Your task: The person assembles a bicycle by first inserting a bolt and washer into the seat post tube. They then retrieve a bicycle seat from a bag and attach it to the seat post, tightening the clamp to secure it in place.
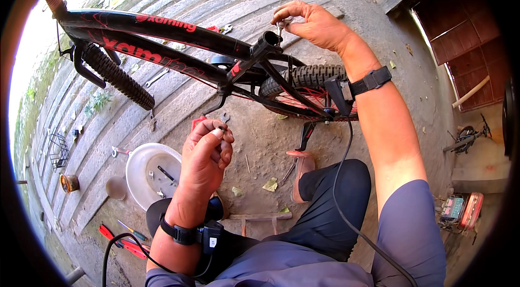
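Note:
A black bicycle frame [219, 41] with red markings stands across the view in front of me. Its open seat tube [266, 43] carries no saddle. Just above that tube is my right hand [317, 26], its thumb and fingers pinched on a small silvery metal part [280, 25] whose kind I cannot make out. My left hand [206, 149] is raised on the near side of the frame, below the crank arm [218, 104]. Its fingers are curled and closed at the thumb tip around a small dark piece, too small to name. The knobby rear wheel [311, 77] lies below my right hand.
At left a white basin [130, 170] holds a dark tool. Nearby lie a screwdriver [131, 229], red-handled pliers [134, 249], a rusty tin [69, 183] and a wire basket [58, 150]. A spanner [157, 77] rests beyond the frame. Cables [339, 178] run from both wrist straps.

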`<state>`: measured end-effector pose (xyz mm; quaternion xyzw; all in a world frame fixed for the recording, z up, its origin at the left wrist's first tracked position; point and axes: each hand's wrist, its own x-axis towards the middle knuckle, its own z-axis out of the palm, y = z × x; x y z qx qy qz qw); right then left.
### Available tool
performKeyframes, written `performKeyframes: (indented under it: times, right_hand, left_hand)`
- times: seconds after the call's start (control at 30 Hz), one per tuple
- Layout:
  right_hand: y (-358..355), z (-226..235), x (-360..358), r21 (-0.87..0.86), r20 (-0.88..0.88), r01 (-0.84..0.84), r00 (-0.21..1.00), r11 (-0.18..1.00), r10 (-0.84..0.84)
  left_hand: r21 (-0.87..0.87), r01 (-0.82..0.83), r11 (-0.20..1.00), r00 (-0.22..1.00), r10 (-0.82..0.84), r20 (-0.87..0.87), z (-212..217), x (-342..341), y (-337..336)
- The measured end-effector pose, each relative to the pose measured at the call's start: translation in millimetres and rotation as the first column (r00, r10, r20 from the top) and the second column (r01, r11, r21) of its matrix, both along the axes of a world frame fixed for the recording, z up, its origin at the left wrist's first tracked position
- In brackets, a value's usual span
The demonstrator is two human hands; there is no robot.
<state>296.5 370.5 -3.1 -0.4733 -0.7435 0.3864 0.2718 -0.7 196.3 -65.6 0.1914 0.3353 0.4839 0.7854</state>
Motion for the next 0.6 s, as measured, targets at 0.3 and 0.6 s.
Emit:
performKeyframes:
  times: [0.3,0.6]
  right_hand:
    - [-2,-2,-8,0.198,0.11,-0.008,0.994,0.98,-0.014]
    - [2,-11,-13,-0.024,-0.111,-0.009,0.994,1.0,0.007]
  left_hand:
    - [-0.006,-0.005,1.0,1.0,0.005,-0.014,1,1,0]
    - [-0.007,-0.001,1.0,1.0,0.001,-0.015,1,2,0]
